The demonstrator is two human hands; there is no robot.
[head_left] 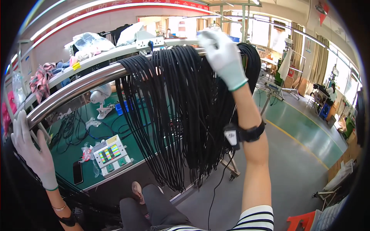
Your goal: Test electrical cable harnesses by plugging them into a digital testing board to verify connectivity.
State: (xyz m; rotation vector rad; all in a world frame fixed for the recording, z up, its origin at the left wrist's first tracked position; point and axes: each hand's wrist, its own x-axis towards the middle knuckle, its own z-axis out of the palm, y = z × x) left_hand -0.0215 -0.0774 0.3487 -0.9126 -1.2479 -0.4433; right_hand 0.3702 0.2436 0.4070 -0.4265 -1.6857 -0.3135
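Many black cables [185, 104] hang in a thick bundle over a shiny metal bar [84, 79]. Strapped at the wrist and wearing a white glove, my left hand [32, 150] is open beside the bar's left end, fingers stretched out. Whether its fingertips touch the bar I cannot tell. My right hand [223, 57], also gloved in white, is raised over the bar at the right part of the bundle. Motion blurs its fingers, so any cable in them cannot be made out. A black device [248, 134] is strapped round my right forearm.
Behind the cables, a green-topped table [73, 134] bears a tester box with a coloured screen [111, 154], a phone [78, 172], a small white fan [101, 98] and a blue bin [122, 108]. A red stool [302, 221] stands at the lower right.
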